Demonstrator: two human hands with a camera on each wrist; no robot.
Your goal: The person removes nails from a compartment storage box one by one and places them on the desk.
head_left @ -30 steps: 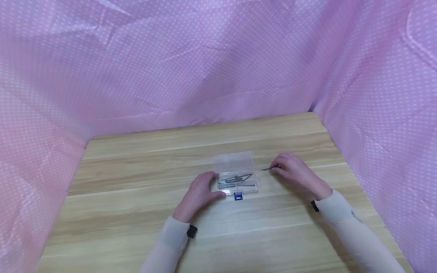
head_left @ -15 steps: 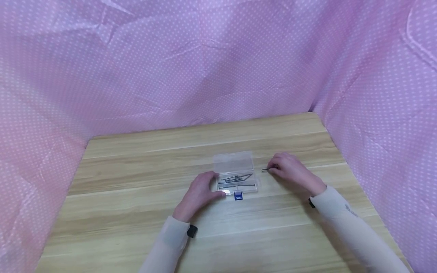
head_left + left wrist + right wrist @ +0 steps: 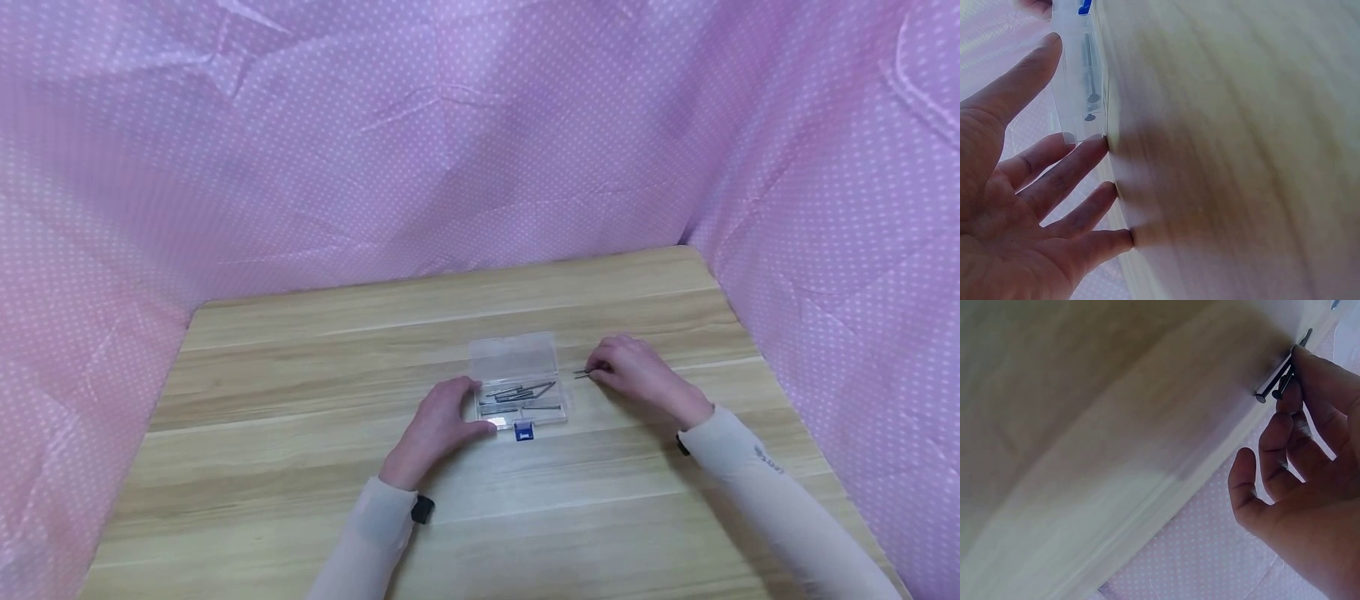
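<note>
A clear plastic box (image 3: 558, 419) with dividers sits on the table, its lid (image 3: 513, 357) folded back. Several nails (image 3: 525, 393) lie in its compartments. At the box's left end, my left hand (image 3: 438, 429) grips it, thumb at the front edge and fingers at the far side; the left wrist view shows the little finger and ring finger tips touching the tabletop. To the right of the box, my right hand (image 3: 633, 371) pinches nails (image 3: 1275, 384) between thumb and fingers, close over the table. Two nail heads stick out in the right wrist view.
A blue latch (image 3: 523, 431) is on the box's front edge. The wooden table (image 3: 300, 467) reaches back to a pink dotted cloth (image 3: 450, 167) that hangs behind it and at both sides.
My right hand has shifted slightly left toward the box, and two nail tips now show side by side at its fingertips. The left hand and the box have stayed put.
</note>
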